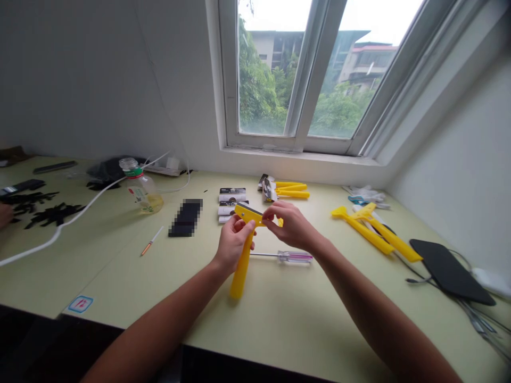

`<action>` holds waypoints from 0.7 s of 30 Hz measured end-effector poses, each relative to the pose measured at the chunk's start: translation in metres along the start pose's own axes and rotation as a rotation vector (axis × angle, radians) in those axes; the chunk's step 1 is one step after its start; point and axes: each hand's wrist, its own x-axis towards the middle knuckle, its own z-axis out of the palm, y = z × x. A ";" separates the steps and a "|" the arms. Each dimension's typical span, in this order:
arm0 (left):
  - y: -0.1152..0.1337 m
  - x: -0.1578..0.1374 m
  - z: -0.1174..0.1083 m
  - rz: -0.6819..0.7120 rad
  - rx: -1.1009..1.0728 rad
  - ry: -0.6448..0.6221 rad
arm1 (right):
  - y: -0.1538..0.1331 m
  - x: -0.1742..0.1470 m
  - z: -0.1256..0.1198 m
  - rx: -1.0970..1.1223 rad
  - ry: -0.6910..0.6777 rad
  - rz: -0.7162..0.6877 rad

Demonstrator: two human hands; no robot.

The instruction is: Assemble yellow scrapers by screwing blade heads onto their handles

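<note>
A yellow scraper (240, 274) is held up over the table, its handle pointing down and a dark metal blade strip along its head. My left hand (231, 244) is closed around the upper handle, thumb on the head just under the strip. At the head's right end, the fingers of my right hand (293, 226) pinch the corner; any small part between them is hidden. Behind my hands, a screwdriver (294, 257) with a clear and purple handle lies on the table, its shaft pointing left. Small dark-and-white packs (232, 195) lie beyond the scraper.
More yellow scrapers (375, 234) lie at right, beside a black pad (451, 271) and cables. Carded yellow-handled tools (293, 194) are near the window. To the left are a blurred-out dark rectangle (186, 218), a cigarette (151, 242), an uncapped bottle (141, 194) and another person's hand (5, 215).
</note>
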 end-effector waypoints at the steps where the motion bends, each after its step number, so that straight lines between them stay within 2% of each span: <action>1: 0.000 0.000 0.000 0.006 0.010 -0.006 | 0.000 -0.001 0.002 -0.010 -0.002 -0.001; 8: 0.001 -0.002 0.000 0.050 0.078 -0.041 | -0.001 -0.001 -0.002 0.076 -0.051 0.100; 12: 0.003 -0.004 -0.001 0.063 0.128 -0.059 | 0.010 0.000 0.001 0.339 -0.102 0.238; 17: 0.005 0.000 -0.004 0.043 0.193 -0.092 | 0.025 0.001 0.009 0.711 -0.305 0.320; 21: 0.004 0.001 -0.009 0.040 0.357 -0.040 | 0.028 0.002 0.011 0.752 -0.250 0.451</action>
